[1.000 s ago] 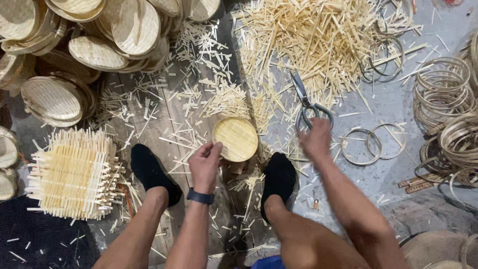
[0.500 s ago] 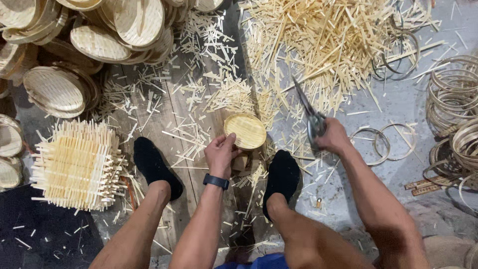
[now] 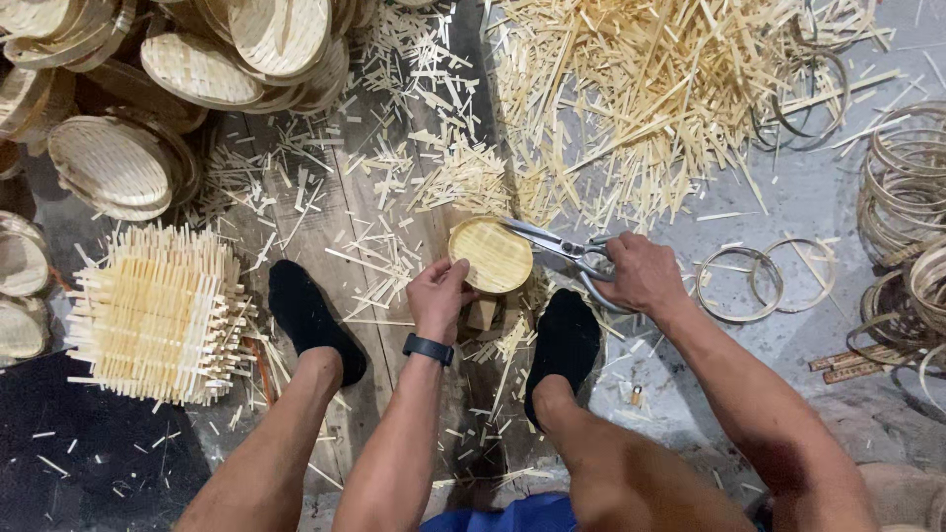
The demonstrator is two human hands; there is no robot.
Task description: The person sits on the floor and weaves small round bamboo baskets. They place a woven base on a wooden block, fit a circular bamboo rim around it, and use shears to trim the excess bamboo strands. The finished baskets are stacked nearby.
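My left hand [image 3: 439, 296] grips the near rim of a small round woven bamboo lid [image 3: 491, 256] that rests on a wooden block between my feet. A dark band sits on that wrist. My right hand [image 3: 639, 274] holds large metal scissors [image 3: 560, 246] by the handles. The blades lie across the lid's right edge, pointing left. My two feet in black socks [image 3: 313, 320] stand on either side of the block.
A stack of untrimmed woven bamboo mats [image 3: 158, 315] lies at left. Finished round lids [image 3: 113, 163] pile up at the upper left. A heap of bamboo offcuts [image 3: 650, 99] covers the upper middle floor. Bamboo rings [image 3: 754, 281] lie at right, with more stacked by the right edge.
The scissors have swung from pointing up and away, down to lie across the lid's right edge. My left hand kept hold of the lid and turned it slightly.
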